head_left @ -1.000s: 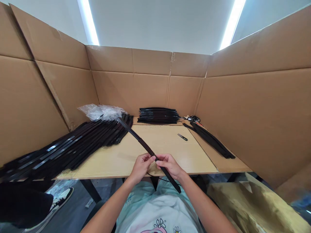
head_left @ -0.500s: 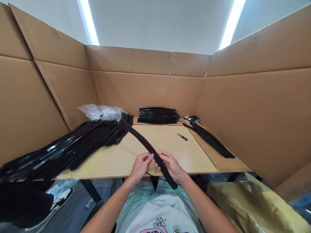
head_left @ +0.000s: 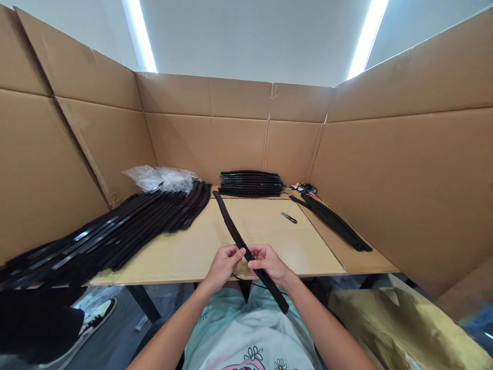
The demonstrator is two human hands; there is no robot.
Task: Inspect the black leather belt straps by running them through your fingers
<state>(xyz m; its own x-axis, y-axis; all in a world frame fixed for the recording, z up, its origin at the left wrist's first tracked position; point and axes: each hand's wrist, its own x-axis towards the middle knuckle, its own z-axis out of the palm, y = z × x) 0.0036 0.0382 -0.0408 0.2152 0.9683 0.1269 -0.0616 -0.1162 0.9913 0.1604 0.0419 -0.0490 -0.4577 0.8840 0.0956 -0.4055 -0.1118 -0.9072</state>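
Observation:
A long, slightly curved black strip slants from the far part of the table down to my lap. My left hand pinches it near the middle, thumb on top, beside a short stretch with a jagged edge. Just right of that, my right hand grips the same strip between thumb and fingers. The strip's near end hangs past the table edge over my shirt. What kind of part it is I cannot tell. Below my hands a thin dark cord shows at the table's edge.
Many similar black strips lie fanned on the left, under a clear plastic bag. A strip stack stands at the back. Thread snips lie right of centre; more strips rest beyond. Cardboard walls enclose the table. Someone's shoe shows lower left.
The strip's far end has swung right, away from the left pile, and its near end has shifted slightly toward me. My right thumb now lies on top of the strip.

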